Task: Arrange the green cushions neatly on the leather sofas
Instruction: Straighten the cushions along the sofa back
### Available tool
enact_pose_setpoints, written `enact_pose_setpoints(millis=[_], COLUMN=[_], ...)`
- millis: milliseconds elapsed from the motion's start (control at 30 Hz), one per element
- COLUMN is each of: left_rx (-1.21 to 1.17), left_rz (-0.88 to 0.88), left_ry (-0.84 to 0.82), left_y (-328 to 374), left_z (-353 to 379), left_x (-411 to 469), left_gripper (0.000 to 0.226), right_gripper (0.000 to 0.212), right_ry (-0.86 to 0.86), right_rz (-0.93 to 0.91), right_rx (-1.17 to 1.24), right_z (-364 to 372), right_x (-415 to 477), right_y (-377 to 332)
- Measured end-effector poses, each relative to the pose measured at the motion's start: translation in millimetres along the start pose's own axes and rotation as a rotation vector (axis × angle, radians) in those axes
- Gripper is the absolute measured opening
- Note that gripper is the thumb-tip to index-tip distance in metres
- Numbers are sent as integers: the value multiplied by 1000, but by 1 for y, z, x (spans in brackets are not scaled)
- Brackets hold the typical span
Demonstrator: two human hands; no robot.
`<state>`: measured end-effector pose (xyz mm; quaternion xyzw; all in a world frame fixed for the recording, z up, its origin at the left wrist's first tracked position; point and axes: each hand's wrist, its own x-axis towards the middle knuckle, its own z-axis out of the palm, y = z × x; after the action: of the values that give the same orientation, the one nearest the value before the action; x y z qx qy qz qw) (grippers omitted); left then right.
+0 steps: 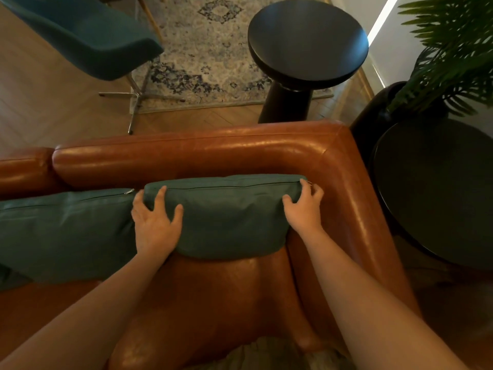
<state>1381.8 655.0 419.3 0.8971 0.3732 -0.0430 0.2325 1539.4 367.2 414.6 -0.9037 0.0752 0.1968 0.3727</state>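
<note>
A green cushion (232,217) stands upright against the backrest of the brown leather sofa (344,166), in its right corner, zipper edge up. My left hand (156,222) grips the cushion's left edge, fingers spread over its face. My right hand (305,206) grips its upper right corner beside the sofa's arm. A second green cushion (66,233) leans against the backrest just to the left, touching the first one behind my left hand.
Behind the sofa stand a round black pedestal table (306,41), a teal chair on metal legs (88,38) and a patterned rug (213,49). To the right are another round black table (437,193) and a potted palm (448,49).
</note>
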Motion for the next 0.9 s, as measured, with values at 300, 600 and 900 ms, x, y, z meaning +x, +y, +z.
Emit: enact_pose_setpoints(millis=[300, 600, 900], left_rx=[-580, -827, -914], left_rz=[-390, -549, -516], left_ry=[-5, -230, -156], left_y=[6, -2, -1], left_z=[7, 9, 27], left_x=[11, 30, 28], left_gripper=[93, 75, 97], right_gripper=[84, 65, 60], right_ry=[-21, -125, -167], right_rz=[225, 279, 232], right_rx=[559, 809, 689], right_z=[-9, 2, 32], right_x=[9, 10, 12], right_y=[10, 19, 26])
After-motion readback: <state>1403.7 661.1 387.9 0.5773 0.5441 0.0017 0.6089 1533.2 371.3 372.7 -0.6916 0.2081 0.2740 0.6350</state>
